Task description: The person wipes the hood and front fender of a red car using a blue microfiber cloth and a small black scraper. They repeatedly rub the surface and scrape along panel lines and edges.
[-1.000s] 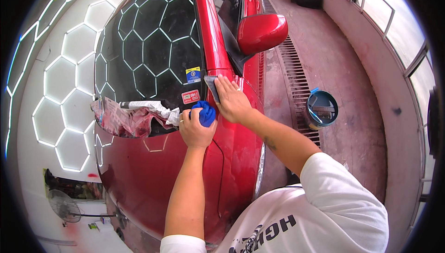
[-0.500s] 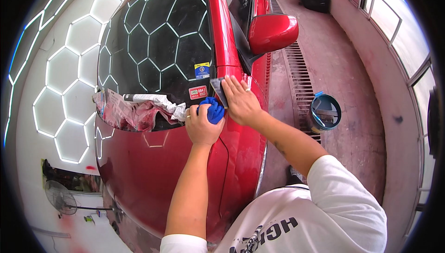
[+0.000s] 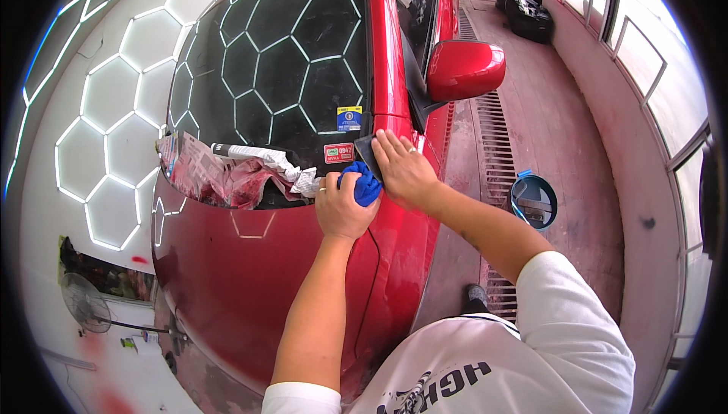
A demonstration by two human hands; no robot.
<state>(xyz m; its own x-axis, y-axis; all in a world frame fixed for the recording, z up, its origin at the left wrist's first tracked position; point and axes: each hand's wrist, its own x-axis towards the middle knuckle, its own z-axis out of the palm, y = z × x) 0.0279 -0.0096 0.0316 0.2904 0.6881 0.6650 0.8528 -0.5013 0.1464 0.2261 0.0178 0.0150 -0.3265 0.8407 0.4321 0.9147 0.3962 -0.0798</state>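
A bunched blue cloth (image 3: pixel 365 185) is gripped in my left hand (image 3: pixel 345 205), whose fingers curl round it at the rear edge of the red hood (image 3: pixel 280 277), by the windshield's lower corner. My right hand (image 3: pixel 407 171) lies nearly flat on the red panel at the base of the windshield pillar (image 3: pixel 389 73). Beneath its fingers is a dark grey sheet, apparently sandpaper (image 3: pixel 367 155), which sticks out toward the blue cloth. My right thumb is hidden. Two stickers, one blue and yellow (image 3: pixel 349 118), one red and white (image 3: pixel 339 153), are on the glass near my hands.
Crumpled, red-stained newspaper (image 3: pixel 220 175) covers the windshield base. The red side mirror (image 3: pixel 466 70) juts out at the right. A bucket (image 3: pixel 535 200) stands beside the floor grate (image 3: pixel 497 141). A fan (image 3: pixel 85 302) is at lower left; black bags (image 3: pixel 525 12) lie at the far right.
The view has shifted, so the car and both hands appear slightly farther right. Both hands keep nearly the same places on the car. My shoe now shows more beside the grate.
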